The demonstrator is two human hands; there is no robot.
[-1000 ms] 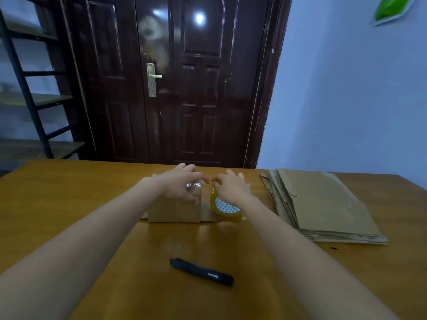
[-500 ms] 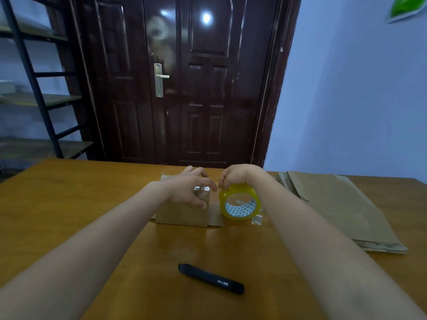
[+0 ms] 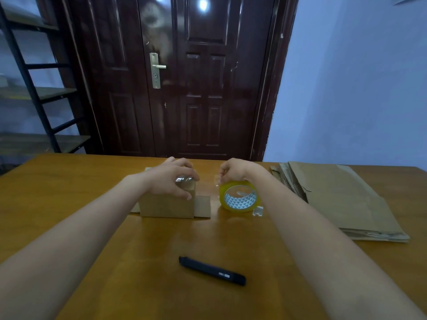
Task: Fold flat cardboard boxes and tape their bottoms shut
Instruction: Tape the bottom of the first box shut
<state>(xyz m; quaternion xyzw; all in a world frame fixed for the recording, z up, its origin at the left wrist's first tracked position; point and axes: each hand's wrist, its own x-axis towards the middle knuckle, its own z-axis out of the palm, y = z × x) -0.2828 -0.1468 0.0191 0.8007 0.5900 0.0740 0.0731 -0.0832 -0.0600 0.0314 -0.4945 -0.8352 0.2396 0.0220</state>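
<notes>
Left hand: fingers curled over the top right corner of the box, pressing the glossy tape end down onto the cardboard; thumb runs down the near face. Holds the box and the tape start at once.

Right hand: fingers curled over the top of the roll, gripping it. The roll stands on edge on the table, just right of the box and apart from it. A thin clear strip appears to span from the box corner to the roll; it is faint, so how taut it is cannot be told.

Box: small, folded up, standing mid-table with a loose flap sticking out on its right side, toward the roll.

Further out: a small clear scrap beside the roll; a black cutter nearer the person, well apart from both hands; a stack of flat boxes at the right edge.

Judgement: taping of the bottom is under way, not finished.

Risks:
- Strip sags and sticks to itself or the table if the roll is not kept pulled out.
- Tape end lifts if the left hand eases off; the box is light and would slide toward the roll.
- Loose flap may catch the strip and be taped crooked.
- Cutter needs a free hand; letting go of either side loosens the run.
</notes>
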